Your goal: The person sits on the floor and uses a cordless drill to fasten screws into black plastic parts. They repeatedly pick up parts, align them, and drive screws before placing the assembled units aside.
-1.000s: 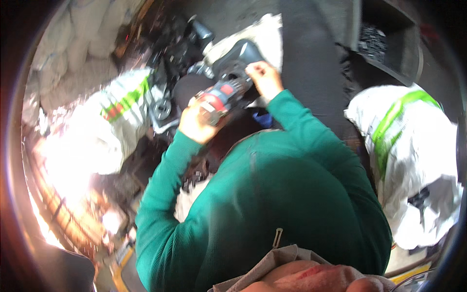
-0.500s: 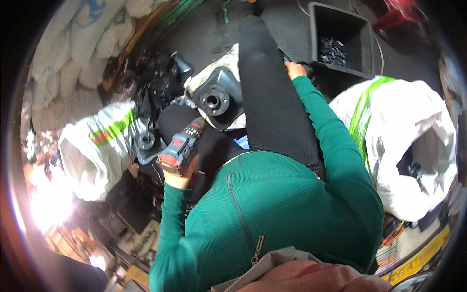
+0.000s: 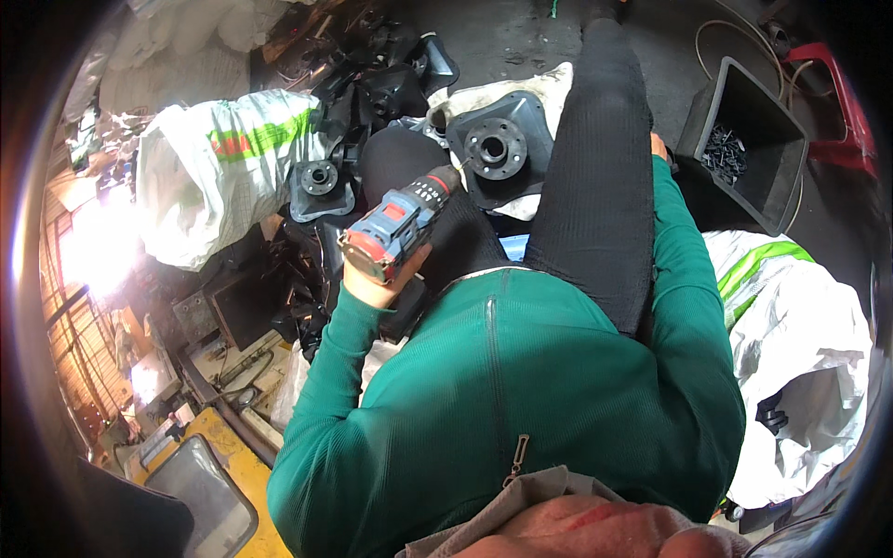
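Observation:
My left hand (image 3: 372,284) is wrapped round the grip of a blue and red cordless drill (image 3: 400,223). The drill points up and to the right, its bit ending close to the hub of a black flanged part (image 3: 507,153). That part has a square base and a round hub with a ring of holes. It lies on a white cloth (image 3: 556,86) between my legs. Beyond my right thigh, beside a dark tub, is my right hand (image 3: 659,147). Only a little of it shows; its fingers are hidden.
The dark grey tub (image 3: 791,177) at the right holds a pile of small screw-like pieces (image 3: 724,153). White sacks stand at the left (image 3: 219,172) and right (image 3: 791,325). A similar flanged part (image 3: 316,181) lies by the left sack, near heaped black parts (image 3: 381,88). A red stool-like object (image 3: 828,102) is behind the tub.
The whole view has shifted, so the scene sits farther right. My left hand still holds the drill by the hub. Less of my right hand shows beside the tub.

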Available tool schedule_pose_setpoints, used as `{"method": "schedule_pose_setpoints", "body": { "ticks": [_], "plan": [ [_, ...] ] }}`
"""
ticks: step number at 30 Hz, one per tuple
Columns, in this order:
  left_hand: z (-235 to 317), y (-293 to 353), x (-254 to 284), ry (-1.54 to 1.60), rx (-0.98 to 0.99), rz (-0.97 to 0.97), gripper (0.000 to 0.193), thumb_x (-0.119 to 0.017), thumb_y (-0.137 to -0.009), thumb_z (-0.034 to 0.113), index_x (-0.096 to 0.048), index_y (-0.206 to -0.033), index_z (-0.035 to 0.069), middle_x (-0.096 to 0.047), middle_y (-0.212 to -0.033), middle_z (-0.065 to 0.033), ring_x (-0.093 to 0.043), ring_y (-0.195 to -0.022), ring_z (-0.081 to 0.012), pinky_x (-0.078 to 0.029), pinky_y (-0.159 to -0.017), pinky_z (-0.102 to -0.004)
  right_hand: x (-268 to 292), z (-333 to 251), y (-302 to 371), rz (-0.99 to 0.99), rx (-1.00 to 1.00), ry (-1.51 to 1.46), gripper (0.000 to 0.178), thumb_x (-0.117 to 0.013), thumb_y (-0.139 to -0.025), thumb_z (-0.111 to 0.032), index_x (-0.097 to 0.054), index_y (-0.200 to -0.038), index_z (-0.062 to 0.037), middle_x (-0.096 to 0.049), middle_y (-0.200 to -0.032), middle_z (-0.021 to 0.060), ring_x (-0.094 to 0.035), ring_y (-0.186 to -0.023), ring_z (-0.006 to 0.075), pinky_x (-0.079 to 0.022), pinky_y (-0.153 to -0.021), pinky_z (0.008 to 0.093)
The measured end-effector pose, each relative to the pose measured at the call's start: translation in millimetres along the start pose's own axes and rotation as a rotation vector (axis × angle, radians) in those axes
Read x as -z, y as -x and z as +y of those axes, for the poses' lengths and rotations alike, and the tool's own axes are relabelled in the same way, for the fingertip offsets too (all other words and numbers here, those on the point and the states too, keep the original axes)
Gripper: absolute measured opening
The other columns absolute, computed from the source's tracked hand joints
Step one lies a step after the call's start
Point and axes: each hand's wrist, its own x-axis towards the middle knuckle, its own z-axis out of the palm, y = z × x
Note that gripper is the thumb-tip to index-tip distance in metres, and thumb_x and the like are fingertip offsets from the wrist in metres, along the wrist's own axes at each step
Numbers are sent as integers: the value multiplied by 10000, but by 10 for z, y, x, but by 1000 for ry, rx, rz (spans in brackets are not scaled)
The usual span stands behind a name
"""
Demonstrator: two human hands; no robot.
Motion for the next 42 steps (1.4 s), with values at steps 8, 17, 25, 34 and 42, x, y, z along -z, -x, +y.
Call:
{"method": "schedule_pose_setpoints", "body": {
  "ticks": [8,17,25,34,42],
  "plan": [
    [78,-80,172,-43,-231,17,471,-768,-673,227,-582,-1066,46,-650,-966,-101,-636,-886,-255,-506,-809,-366,1746,-1114,1176,530,-201,-1548,199,-592,-875,-77,-539,-1049,5,-644,-983,170,-666,-857,221,-578,-637,286],
    [415,-223,228,131,-174,7,458,-744,-705,261,-582,-1088,70,-629,-1049,-96,-614,-964,-271,-490,-855,-367,1754,-2922,1911,-534,-168,-2352,168,-601,-885,-127,-574,-1017,-26,-637,-1020,103,-629,-987,214,-589,-708,283],
    [256,-224,219,73,-248,69,535,-748,-697,294,-548,-1135,61,-644,-997,-88,-629,-923,-252,-498,-843,-355,1671,-3066,1953,-683,-122,-2374,168,-570,-905,-131,-574,-1012,-2,-646,-954,130,-657,-889,185,-600,-673,256],
    [257,-230,303,24,-204,-3,494,-740,-694,252,-565,-1130,99,-634,-1045,-69,-617,-962,-236,-495,-844,-349,1617,-3100,1923,-678,-129,-2299,143,-579,-900,-130,-566,-980,-12,-644,-927,110,-657,-871,167,-600,-649,254],
    [170,-182,191,334,-18,-75,687,-762,-616,193,-497,-1245,119,-649,-1039,-80,-664,-874,-230,-534,-786,-313,1535,-3085,1883,-711,-265,-2146,174,-625,-872,-143,-545,-967,-21,-640,-893,87,-660,-839,166,-598,-639,258]
  ]
}}
